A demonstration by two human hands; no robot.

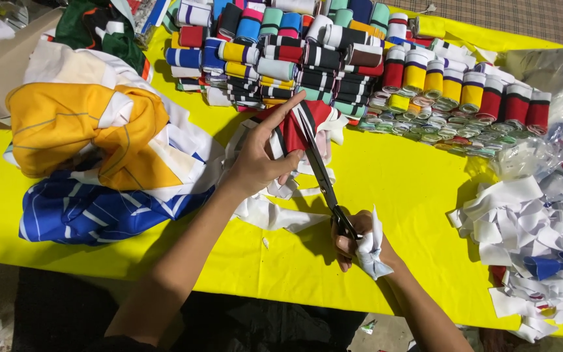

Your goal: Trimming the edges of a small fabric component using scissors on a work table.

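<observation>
On the yellow counter, left hand pinches red-white cloth; right hand grips scissors and a white scrap.

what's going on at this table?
A person is cutting fabric on a yellow table. The left hand holds up a red, white and black fabric piece, and the right hand works scissors into it, with a white scrap tucked in the same hand. Rolled striped bands are stacked behind, folded yellow and blue garments lie at left, and cut scraps pile up at right.
</observation>
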